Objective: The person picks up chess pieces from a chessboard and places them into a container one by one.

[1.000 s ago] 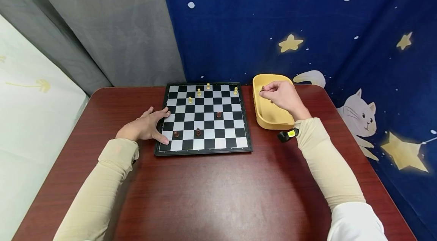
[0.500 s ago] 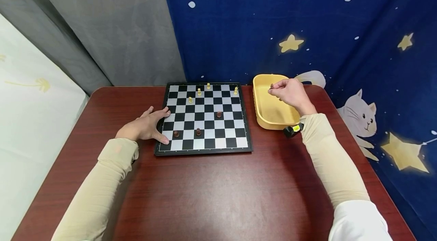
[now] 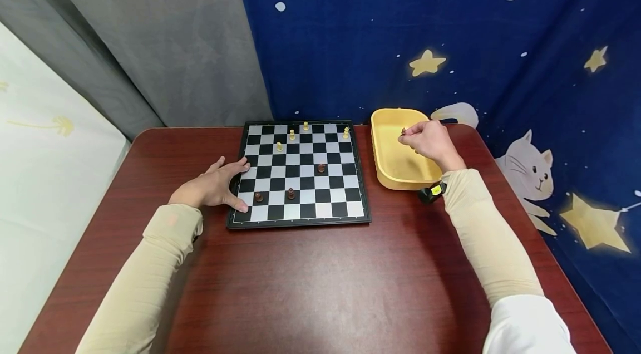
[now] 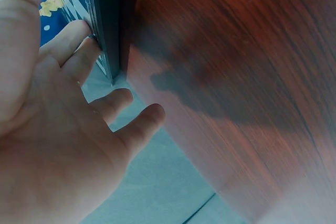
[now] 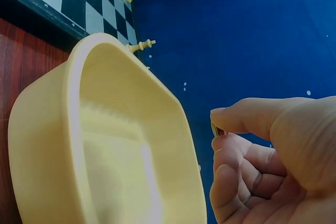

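Observation:
A black-and-white chessboard (image 3: 300, 224) lies on the table, carrying several pale yellow chess pieces (image 3: 292, 135) toward its far side. Three dark brown chess pieces (image 3: 291, 194) stand nearer its front. My left hand (image 3: 212, 184) rests at the board's left edge, fingers spread, thumb tip and index fingertip over the border. Above the yellow plastic basin (image 3: 399, 182), my right hand (image 3: 429, 139) pinches a small dark brown chess piece (image 3: 403, 132) between thumb and index finger. In the right wrist view only a sliver of that chess piece (image 5: 218, 129) shows, the fingers hiding the rest.
The basin stands just right of the board on a reddish-brown wooden table (image 3: 310, 287). Behind the table hang a grey curtain (image 3: 200, 53) and a blue starry curtain (image 3: 350, 37). A white sheet (image 3: 45, 165) hangs at the left.
My right hand has moved right over the basin and then slightly down, still pinching the brown chess piece. The left hand and the pieces on the board have stayed put.

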### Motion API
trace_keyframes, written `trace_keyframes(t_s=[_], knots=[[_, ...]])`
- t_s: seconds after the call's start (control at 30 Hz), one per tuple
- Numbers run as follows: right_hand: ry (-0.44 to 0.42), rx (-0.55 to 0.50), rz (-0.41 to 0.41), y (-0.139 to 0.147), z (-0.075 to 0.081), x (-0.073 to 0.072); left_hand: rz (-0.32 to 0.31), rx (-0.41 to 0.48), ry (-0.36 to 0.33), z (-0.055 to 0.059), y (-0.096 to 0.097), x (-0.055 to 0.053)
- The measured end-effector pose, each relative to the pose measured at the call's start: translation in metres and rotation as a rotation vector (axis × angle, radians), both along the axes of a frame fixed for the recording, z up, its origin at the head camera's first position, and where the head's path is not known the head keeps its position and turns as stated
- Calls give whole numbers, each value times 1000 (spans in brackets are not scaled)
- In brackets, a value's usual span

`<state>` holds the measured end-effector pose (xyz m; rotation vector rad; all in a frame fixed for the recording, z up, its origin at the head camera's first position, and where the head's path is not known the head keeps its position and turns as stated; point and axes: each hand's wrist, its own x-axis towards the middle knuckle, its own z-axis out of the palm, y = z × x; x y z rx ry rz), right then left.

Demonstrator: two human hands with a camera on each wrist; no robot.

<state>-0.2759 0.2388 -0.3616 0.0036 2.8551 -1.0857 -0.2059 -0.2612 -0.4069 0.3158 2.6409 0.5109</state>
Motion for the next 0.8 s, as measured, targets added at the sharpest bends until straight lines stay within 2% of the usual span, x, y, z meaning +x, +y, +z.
trace_keyframes(t_s=[0.43, 0.8], knots=[[24, 21, -4, 4, -1, 2, -6, 3, 0, -3, 0, -1], [34, -5, -4, -1, -1, 4, -3, -17, -7, -3, 2, -1]])
